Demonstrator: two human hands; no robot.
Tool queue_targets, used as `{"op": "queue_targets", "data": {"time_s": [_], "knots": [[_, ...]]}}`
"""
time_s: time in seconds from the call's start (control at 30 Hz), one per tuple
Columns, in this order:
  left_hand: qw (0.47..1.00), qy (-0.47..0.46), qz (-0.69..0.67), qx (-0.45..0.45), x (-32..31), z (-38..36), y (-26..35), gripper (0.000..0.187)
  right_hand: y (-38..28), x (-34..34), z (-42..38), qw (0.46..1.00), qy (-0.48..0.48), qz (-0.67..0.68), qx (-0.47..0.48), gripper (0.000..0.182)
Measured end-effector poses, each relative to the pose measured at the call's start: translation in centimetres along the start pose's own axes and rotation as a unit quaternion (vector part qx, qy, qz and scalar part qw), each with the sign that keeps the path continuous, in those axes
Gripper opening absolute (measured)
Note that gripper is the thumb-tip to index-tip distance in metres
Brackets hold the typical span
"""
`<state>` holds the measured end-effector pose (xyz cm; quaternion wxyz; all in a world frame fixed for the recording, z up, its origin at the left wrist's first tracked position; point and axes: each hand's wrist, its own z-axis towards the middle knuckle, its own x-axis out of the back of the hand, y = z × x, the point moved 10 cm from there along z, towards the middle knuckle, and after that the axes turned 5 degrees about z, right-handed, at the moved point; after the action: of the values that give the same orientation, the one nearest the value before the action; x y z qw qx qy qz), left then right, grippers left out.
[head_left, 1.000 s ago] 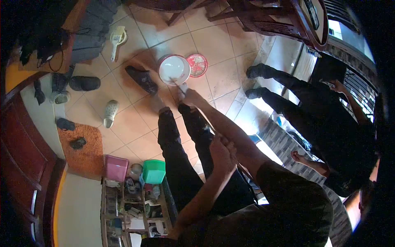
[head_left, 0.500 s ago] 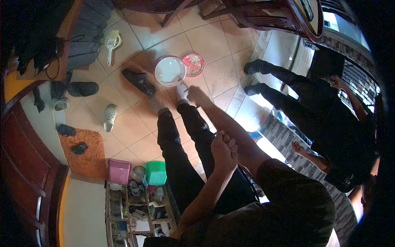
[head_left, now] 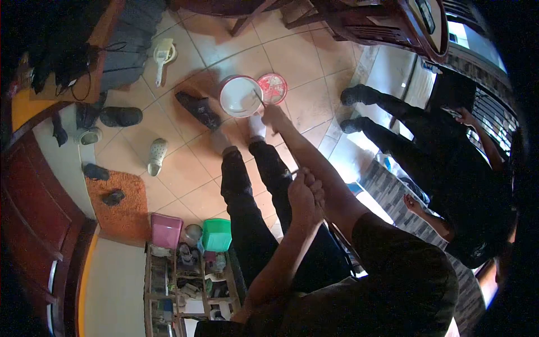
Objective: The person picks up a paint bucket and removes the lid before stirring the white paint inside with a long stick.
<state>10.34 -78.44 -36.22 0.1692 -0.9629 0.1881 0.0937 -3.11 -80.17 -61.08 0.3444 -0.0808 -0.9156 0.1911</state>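
A long thin stick [head_left: 289,153] runs slantwise from my body toward a white bucket [head_left: 222,106] with a red rim. My left hand [head_left: 305,194] is closed around the stick near its middle, in front of my thighs. Farther along, my right hand [head_left: 274,118] grips it close to the bucket. The stick's far tip overlaps the bucket's opening, over whitish contents. Against the bucket's right side lies a red lid [head_left: 273,89] smeared with white. My feet are just on the near side of the bucket, one in a dark shoe [head_left: 197,109].
A pale brush [head_left: 160,67] lies on the tiles, upper left. Loose clogs [head_left: 158,156], an orange mat [head_left: 120,205] and a shoe rack [head_left: 193,281] with pink and green basins are to my left. Another person [head_left: 449,163] stands at right. Wooden chairs [head_left: 370,25] are at the top.
My right hand has shifted slightly, and the stick's tip now shows over the bucket's opening. My left hand keeps its hold. The whole view has moved a little.
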Motion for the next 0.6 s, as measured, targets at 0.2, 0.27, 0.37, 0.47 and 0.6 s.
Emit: {"op": "queue_targets", "data": {"time_s": [0.2, 0.27, 0.37, 0.47, 0.6], "knots": [[0.999, 0.01, 0.017, -0.046, 1.7, 0.4, 1.4, 0.027, -0.3, -6.8, 2.0, 0.992, 0.053, 0.11, 0.01, 0.028], [0.999, 0.041, 0.008, -0.013, 1.4, -0.7, -0.2, 0.026, 1.8, -6.6, -2.0, 0.985, -0.004, 0.105, -0.139, 0.027], [0.999, 0.038, 0.004, 0.01, 1.6, -0.3, -1.0, 0.025, 7.4, -7.6, -0.2, 0.986, -0.104, -0.002, -0.129, 0.028], [0.999, -0.046, 0.004, 0.013, 0.5, 1.7, 1.3, 0.022, -0.5, 0.6, 0.7, 0.991, 0.0, 0.12, -0.057, 0.024], [0.999, 0.022, -0.008, -0.029, 0.8, 0.6, 2.4, 0.018, -2.1, -6.0, 3.2, 0.996, -0.087, 0.003, 0.007, 0.028]]}}
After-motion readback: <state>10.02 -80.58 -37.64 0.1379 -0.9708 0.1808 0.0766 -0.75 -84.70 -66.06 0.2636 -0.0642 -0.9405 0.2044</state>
